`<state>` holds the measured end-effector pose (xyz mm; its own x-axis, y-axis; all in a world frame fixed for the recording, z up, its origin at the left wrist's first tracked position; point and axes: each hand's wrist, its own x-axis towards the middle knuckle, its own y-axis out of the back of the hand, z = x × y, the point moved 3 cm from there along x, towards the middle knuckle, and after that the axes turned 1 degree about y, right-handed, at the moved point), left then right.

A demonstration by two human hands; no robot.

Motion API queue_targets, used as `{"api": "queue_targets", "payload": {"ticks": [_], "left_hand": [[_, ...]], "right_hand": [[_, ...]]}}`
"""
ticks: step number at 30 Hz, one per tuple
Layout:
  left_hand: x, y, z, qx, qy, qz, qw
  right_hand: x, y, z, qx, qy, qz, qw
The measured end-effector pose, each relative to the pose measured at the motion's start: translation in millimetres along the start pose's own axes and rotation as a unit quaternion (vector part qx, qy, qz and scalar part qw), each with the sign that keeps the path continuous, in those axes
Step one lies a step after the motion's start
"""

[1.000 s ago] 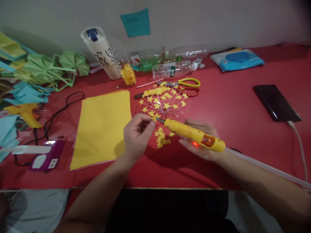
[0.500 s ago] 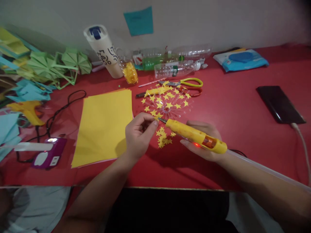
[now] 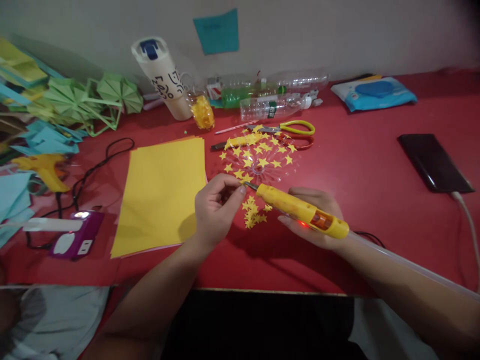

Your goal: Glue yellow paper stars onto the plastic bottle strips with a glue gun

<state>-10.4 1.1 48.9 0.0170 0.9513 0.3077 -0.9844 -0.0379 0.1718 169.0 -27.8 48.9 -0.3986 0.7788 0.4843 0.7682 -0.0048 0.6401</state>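
Observation:
My right hand (image 3: 318,200) is wrapped round a yellow hot glue gun (image 3: 288,204) with a red light on and a clear glue stick trailing from its back. The gun's metal nozzle points left at the fingertips of my left hand (image 3: 219,205), which pinch a small yellow paper star (image 3: 242,182), mostly hidden by the fingers. Just beyond, a clear plastic piece with petal-like strips (image 3: 257,169) lies on the table with several yellow stars spread over it. Below the nozzle is a small heap of loose yellow stars (image 3: 254,216).
Yellow paper sheets (image 3: 157,195) lie left; behind are scissors (image 3: 300,128), a utility knife (image 3: 221,146), plastic bottles (image 3: 258,107) and a tumbler (image 3: 161,75). A purple power strip (image 3: 77,237), another glue gun (image 3: 47,170), wipes (image 3: 375,93) and a phone (image 3: 431,160) sit at the sides.
The whole view has shifted very slightly. Both hands, the glue gun and the star keep nearly the same positions.

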Motion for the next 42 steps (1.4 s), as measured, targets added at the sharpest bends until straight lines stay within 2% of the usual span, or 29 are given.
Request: {"api": "queue_targets", "payload": {"ticks": [6, 15, 35, 38, 42], "left_hand": [[0.4, -0.2, 0.0, 0.004, -0.001, -0.003, 1.000], [-0.3, 0.4, -2.4, 0.011, -0.009, -0.005, 1.000], [-0.9, 1.2, -3.3, 0.017, -0.026, -0.014, 0.999], [-1.4, 1.5, -3.5, 0.031, -0.044, -0.013, 0.998], [-2.9, 2.9, -0.9, 0.083, -0.114, -0.006, 0.990]], "right_hand": [[-0.9, -0.4, 0.6, -0.019, 0.025, 0.006, 0.999], [-1.0, 1.2, 1.8, -0.014, 0.002, -0.010, 1.000], [-1.4, 0.2, 2.2, -0.036, 0.037, 0.011, 0.999], [-1.6, -0.8, 3.3, -0.035, 0.030, 0.007, 0.999], [-2.3, 0.4, 2.5, -0.032, 0.035, 0.018, 0.999]]}}
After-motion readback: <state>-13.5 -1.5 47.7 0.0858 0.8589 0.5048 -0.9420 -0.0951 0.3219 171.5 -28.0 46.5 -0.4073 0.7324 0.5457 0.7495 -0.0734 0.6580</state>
